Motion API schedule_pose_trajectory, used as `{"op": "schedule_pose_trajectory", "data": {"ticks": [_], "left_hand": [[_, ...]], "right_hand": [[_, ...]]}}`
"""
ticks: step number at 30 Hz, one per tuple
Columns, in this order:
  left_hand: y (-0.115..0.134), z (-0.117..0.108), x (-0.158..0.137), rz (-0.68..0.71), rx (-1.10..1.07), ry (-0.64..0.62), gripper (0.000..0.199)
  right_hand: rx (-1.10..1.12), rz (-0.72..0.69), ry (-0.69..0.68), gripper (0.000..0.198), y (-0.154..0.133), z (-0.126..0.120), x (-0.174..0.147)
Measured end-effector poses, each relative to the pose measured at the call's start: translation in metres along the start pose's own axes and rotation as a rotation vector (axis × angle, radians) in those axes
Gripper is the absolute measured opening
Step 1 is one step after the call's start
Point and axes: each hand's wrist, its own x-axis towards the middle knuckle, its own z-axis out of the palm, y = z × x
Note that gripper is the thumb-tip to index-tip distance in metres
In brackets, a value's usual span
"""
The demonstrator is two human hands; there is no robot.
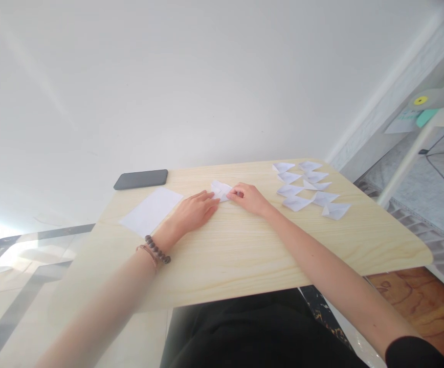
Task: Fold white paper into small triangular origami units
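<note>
A small folded white paper (pixel 218 189) lies near the middle of the wooden table, its creases faintly visible. My left hand (pixel 193 210) rests flat on the tabletop, fingers stretched out and their tips touching the paper's left side. On the other side, my right hand (pixel 250 198) pinches the paper's right corner between thumb and fingers. Left of my left hand lies a flat white sheet stack (pixel 152 209); how many sheets it has I cannot tell. Several folded white paper pieces (pixel 296 203) stand in two rows to the right of my right hand.
A black phone (pixel 141 179) lies at the back left corner of the table (pixel 229 260). The table's far edge runs along a white wall (pixel 206 82). A white metal frame (pixel 409 153) rises beyond the right side. My lap is at the near edge.
</note>
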Motion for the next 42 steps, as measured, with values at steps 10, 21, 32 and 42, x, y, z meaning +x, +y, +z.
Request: {"op": "schedule_pose_trajectory", "data": {"ticks": [10, 21, 32, 42], "left_hand": [[0.015, -0.007, 0.000, 0.011, 0.044, 0.005, 0.029], [0.019, -0.013, 0.000, -0.037, 0.083, -0.069, 0.030], [0.017, -0.011, 0.002, 0.039, 0.110, -0.052, 0.034], [0.019, -0.009, 0.002, 0.023, 0.151, -0.045, 0.033]], "right_hand": [[-0.249, 0.105, 0.048, 0.023, -0.008, 0.010, 0.003], [-0.333, 0.150, 0.054, 0.022, -0.011, 0.013, 0.003], [-0.313, 0.154, 0.066, 0.018, -0.010, 0.013, 0.003], [-0.389, 0.158, 0.047, 0.019, -0.011, 0.015, 0.003]]}}
